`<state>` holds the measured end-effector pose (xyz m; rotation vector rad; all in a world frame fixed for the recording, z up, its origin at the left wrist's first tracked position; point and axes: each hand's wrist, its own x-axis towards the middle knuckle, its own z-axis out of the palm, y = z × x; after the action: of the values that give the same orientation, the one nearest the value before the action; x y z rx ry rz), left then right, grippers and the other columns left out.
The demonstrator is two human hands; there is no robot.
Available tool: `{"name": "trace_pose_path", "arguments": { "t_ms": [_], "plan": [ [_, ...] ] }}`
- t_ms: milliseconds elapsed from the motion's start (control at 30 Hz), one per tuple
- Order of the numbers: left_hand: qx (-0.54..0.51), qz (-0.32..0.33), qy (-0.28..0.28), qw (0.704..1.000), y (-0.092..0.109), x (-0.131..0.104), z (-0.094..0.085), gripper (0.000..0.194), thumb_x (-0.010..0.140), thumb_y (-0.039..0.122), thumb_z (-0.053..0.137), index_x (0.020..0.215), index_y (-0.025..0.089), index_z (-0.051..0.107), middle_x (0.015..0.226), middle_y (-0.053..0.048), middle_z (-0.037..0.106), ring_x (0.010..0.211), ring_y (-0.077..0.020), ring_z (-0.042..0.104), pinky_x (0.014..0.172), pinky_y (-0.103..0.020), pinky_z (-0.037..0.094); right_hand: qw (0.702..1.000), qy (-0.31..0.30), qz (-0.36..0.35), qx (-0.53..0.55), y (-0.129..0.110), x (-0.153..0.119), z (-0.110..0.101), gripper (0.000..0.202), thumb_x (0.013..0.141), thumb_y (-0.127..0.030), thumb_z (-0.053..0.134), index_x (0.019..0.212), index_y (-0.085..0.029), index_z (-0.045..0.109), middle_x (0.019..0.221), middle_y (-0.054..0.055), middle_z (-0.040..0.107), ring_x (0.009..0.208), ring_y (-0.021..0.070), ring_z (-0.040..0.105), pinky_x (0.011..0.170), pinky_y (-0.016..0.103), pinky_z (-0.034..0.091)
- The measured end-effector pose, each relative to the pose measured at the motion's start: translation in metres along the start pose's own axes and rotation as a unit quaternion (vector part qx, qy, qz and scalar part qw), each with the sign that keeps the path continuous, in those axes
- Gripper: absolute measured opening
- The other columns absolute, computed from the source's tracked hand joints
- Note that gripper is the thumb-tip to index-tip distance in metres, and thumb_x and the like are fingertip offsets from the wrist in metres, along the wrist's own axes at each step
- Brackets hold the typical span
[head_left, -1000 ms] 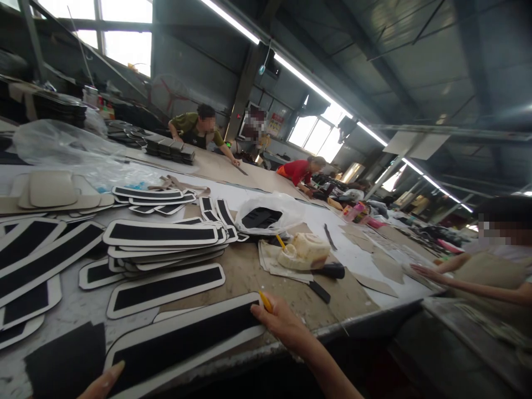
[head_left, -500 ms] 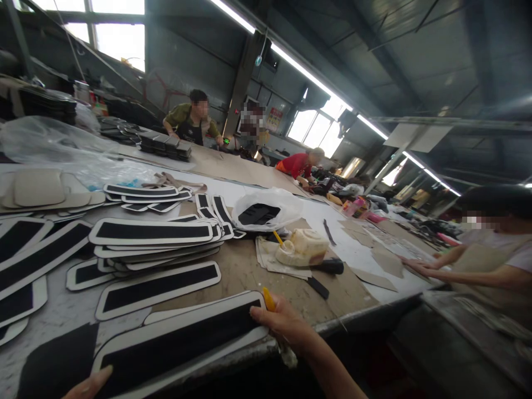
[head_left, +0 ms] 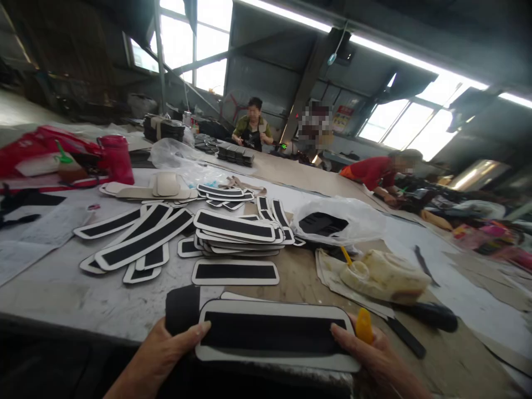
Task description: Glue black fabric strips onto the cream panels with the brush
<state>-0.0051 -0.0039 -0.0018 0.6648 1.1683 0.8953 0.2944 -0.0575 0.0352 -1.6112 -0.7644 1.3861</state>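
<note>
Both hands hold a long white rounded panel with a black strip point(head_left: 274, 332) at the table's front edge. My left hand point(head_left: 172, 343) pinches its left end, thumb on top. My right hand point(head_left: 376, 349) grips its right end and also keeps a yellow handle point(head_left: 364, 327) between thumb and fingers; the rest of that tool is hidden. Under the panel's far edge another pale piece point(head_left: 249, 297) shows. A black roll or folded cloth point(head_left: 182, 309) lies beside my left hand. Just beyond is a single similar panel point(head_left: 235, 272), with a stack of panels point(head_left: 235, 226) behind it.
More panels point(head_left: 141, 244) lie crossed at left. On the right stand a stained pale container point(head_left: 390, 277) with a yellow stick, a black-handled tool point(head_left: 405, 337) and a plastic bag point(head_left: 361, 219). A red bottle point(head_left: 116, 160) is far left. Two people work across the table.
The view has swung left and levelled. The held panel has turned from slanted to nearly horizontal, both hands still on its ends. The co-worker at right has left the view.
</note>
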Motion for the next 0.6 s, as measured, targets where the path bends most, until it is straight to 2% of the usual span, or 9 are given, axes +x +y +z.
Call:
{"name": "trace_pose_path", "arguments": {
  "t_ms": [133, 333, 500, 600],
  "plan": [
    [-0.022, 0.002, -0.004, 1.000, 0.001, -0.006, 0.002, 0.041, 0.063, 0.034, 0.076, 0.096, 0.013, 0.065, 0.086, -0.009, 0.072, 0.085, -0.0308, 0.066, 0.078, -0.038, 0.055, 1.000, 0.018, 0.004, 0.019, 0.002, 0.000, 0.004, 0.041, 0.058, -0.046, 0.079, 0.082, -0.017, 0.062, 0.064, 0.001, 0.061, 0.051, 0.0138, 0.055, 0.046, 0.020, 0.044],
    [-0.100, -0.075, -0.047, 0.991, 0.002, -0.010, -0.001, 0.046, 0.063, 0.033, 0.075, 0.103, 0.012, 0.064, 0.091, -0.013, 0.070, 0.090, -0.0348, 0.063, 0.081, -0.045, 0.052, 0.997, -0.014, 0.003, 0.073, 0.010, 0.004, 0.006, 0.039, 0.058, -0.041, 0.081, 0.082, -0.016, 0.062, 0.062, 0.000, 0.059, 0.050, 0.0118, 0.053, 0.044, 0.018, 0.041],
    [-0.140, -0.110, -0.022, 0.984, 0.005, -0.015, 0.002, 0.045, 0.064, 0.027, 0.075, 0.105, 0.013, 0.062, 0.088, -0.013, 0.071, 0.090, -0.0326, 0.064, 0.083, -0.042, 0.051, 0.993, 0.008, 0.020, 0.114, 0.018, 0.006, 0.001, 0.039, 0.056, -0.037, 0.083, 0.083, -0.017, 0.061, 0.061, -0.003, 0.057, 0.048, 0.0095, 0.050, 0.040, 0.016, 0.040],
    [-0.162, -0.131, 0.002, 0.978, -0.003, -0.016, 0.001, 0.040, 0.065, 0.027, 0.073, 0.100, 0.012, 0.063, 0.089, -0.012, 0.071, 0.092, -0.0311, 0.063, 0.083, -0.039, 0.051, 0.988, 0.007, 0.027, 0.153, 0.024, 0.008, -0.001, 0.039, 0.059, -0.035, 0.083, 0.085, -0.017, 0.060, 0.062, -0.004, 0.056, 0.046, 0.0072, 0.048, 0.039, 0.014, 0.038]
  ]
}}
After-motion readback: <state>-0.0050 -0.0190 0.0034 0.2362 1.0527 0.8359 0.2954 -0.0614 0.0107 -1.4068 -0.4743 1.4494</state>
